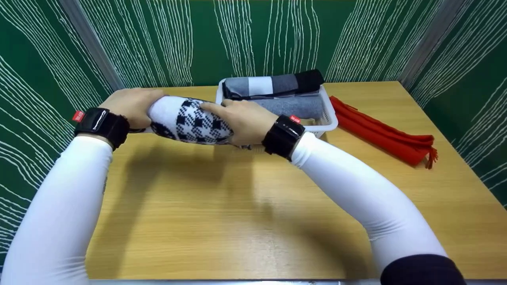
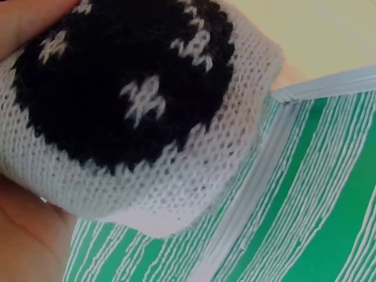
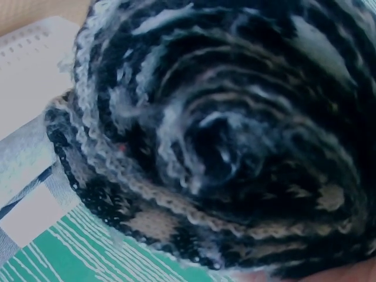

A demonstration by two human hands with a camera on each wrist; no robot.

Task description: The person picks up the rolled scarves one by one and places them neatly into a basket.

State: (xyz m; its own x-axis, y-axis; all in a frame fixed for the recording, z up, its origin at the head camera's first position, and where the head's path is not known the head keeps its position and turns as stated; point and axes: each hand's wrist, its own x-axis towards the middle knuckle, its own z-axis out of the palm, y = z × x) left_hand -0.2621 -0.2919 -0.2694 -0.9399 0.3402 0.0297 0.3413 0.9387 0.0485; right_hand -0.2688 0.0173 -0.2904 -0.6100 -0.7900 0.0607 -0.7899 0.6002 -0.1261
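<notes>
Left hand (image 1: 132, 106), its fingers partly hidden, grips one end of a black-and-white knit roll (image 1: 188, 120); the right hand (image 1: 251, 122) grips the other, partly blocking a white basket (image 1: 326, 127) beyond, holding a checked roll (image 1: 261, 85) and grey roll (image 1: 293, 107).

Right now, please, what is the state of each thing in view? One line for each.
Knit roll: rolled up, held above the table.
Left hand: grips one end of the roll.
Right hand: grips the other end.
White basket: open-topped, two bundles inside.
Checked cloth: bundled, at the basket's back.
Gray cloth: bundled, in front of the checked one.
Red scarf: gathered lengthwise, on the table, outside the basket.
</notes>
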